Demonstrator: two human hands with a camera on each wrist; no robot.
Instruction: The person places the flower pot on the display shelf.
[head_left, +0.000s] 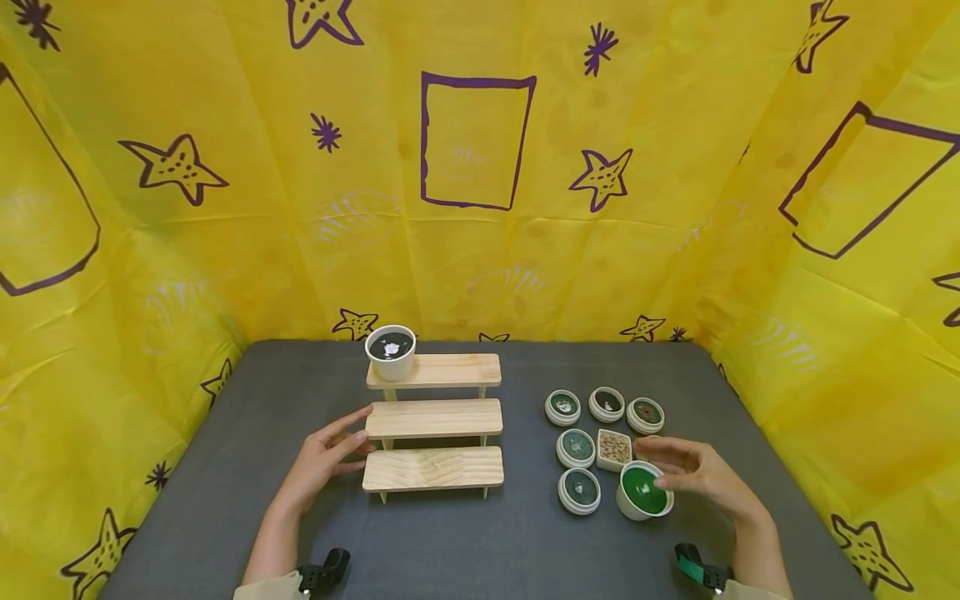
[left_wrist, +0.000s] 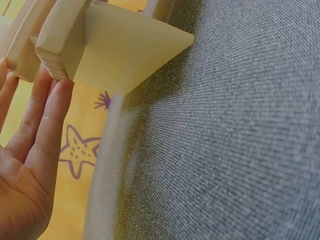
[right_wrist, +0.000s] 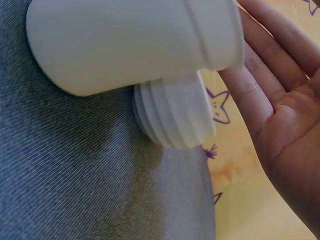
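A three-step wooden display stand (head_left: 432,419) stands on the dark table. My left hand (head_left: 324,460) is at its left end, its extended fingers touching the ends of the steps; the left wrist view shows fingertips (left_wrist: 61,87) against the lowest board. On the right, a white cup with a glossy green filling (head_left: 645,490) is beside my right hand (head_left: 693,475). The thumb overlaps its rim, and the fingers reach past its far side. In the right wrist view the fairly straight fingers (right_wrist: 250,90) lie right at the cup's rim (right_wrist: 215,35).
A white cup with a dark filling (head_left: 391,352) sits at the top step's left end. Several small round white pots (head_left: 577,448) and a square dish of tan grains (head_left: 615,448) cluster left of the green cup. Yellow patterned cloth (head_left: 480,275) encloses the table's back and sides.
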